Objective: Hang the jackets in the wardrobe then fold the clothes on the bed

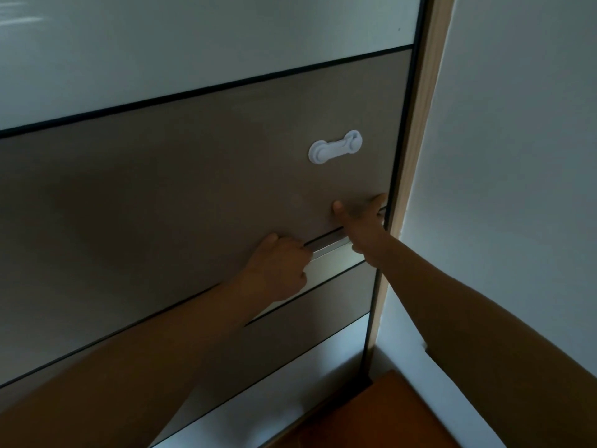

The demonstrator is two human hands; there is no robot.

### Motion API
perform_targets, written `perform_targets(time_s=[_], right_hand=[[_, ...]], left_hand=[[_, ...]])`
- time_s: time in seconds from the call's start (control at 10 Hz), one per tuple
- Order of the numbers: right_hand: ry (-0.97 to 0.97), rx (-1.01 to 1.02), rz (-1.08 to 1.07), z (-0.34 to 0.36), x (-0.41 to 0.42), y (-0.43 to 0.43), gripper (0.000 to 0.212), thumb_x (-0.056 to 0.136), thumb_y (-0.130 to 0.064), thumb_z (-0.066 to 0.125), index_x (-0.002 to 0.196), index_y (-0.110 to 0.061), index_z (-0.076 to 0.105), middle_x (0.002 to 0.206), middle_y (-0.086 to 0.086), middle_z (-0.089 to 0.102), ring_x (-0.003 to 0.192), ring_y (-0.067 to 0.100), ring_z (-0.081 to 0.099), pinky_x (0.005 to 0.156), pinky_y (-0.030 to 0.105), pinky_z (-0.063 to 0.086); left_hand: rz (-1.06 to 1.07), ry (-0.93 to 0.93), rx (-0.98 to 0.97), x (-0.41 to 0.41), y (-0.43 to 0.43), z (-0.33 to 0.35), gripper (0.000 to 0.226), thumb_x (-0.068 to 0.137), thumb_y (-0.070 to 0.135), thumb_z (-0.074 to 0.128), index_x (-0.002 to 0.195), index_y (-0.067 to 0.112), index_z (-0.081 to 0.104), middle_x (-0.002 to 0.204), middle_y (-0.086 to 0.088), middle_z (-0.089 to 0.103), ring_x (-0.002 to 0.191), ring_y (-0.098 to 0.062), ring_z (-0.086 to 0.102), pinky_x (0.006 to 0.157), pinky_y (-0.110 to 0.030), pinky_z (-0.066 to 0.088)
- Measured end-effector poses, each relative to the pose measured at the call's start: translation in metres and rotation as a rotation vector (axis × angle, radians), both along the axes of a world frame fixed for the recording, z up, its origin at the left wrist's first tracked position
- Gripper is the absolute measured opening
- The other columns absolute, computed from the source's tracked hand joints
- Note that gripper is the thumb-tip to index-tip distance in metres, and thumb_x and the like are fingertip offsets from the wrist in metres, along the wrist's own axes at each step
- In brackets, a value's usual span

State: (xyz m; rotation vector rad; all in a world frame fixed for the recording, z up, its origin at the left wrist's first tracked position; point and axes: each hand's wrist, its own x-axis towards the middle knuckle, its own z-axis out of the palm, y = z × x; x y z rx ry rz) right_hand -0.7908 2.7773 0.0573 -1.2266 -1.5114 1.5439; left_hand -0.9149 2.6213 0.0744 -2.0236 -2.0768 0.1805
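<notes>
Dim wardrobe door [193,176]: left hand [277,266] grips its handle rail [326,245]; right hand [361,227] seemingly hooks its edge.

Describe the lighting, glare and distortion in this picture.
Head view: dim; left hand and right hand gripping the door are shadowed. Head view: faint glare streaks the top panel upper left. Head view: wide lens slants the panel lines; latch looks fairly sharp.

Matt brown wardrobe door [161,189], metal handle rail [326,247], white plastic latch [335,147]

Head view, close, downward along wardrobe door [161,195]
</notes>
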Motion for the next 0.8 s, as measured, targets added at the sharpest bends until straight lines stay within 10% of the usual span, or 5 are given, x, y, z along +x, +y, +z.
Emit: perform_targets(time_s=[0.5, 0.8], right_hand=[[-0.095, 0.042, 0.041, -0.002, 0.004, 0.009, 0.126, 0.080, -0.066, 0.070, 0.154, -0.030, -0.026, 0.167, 0.014, 0.006, 0.148, 0.042, 0.024, 0.115, 0.063, 0.030], [-0.420, 0.268, 0.245, -0.011, 0.025, -0.048, 0.049, 0.096, -0.038, 0.065, 0.132, -0.006, 0.058, 0.132, 0.016, 0.062, 0.103, 0.025, 0.063, 0.089, 0.031, 0.043]], left_hand=[[0.152, -0.284, -0.056, -0.007, -0.036, 0.002, 0.034, 0.093, 0.040, 0.057, 0.125, 0.029, 0.059, 0.122, 0.003, 0.060, 0.118, -0.019, 0.053, 0.103, -0.033, 0.036], [0.321, -0.605, -0.078, -0.021, -0.085, 0.007, 0.031, 0.092, 0.031, 0.067, 0.120, 0.017, 0.064, 0.117, -0.005, 0.066, 0.105, -0.022, 0.063, 0.088, -0.025, 0.046]])
